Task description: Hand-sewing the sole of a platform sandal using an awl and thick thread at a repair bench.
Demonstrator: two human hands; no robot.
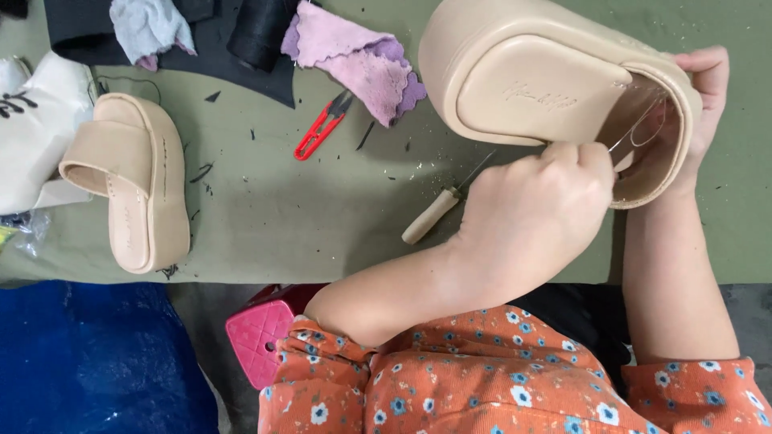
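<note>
Two hands work one beige platform sandal (555, 80), raised above the green table (322, 217). Right hand (700, 104) grips its strap end, steadying it; left hand (535, 205) is pinched closed on a thin thread (635, 128). Awl (438, 210) and red snips (323, 124) lie near.

Red snips (322, 126), awl (438, 210), pink cloth (358, 58).

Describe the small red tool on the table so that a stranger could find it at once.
On the green table, look near the far edge, just left of the pink cloth. The red thread snips lie there, flat and untouched. They are the only bright red thing on the tabletop, unlike the wooden-handled awl nearby.
</note>
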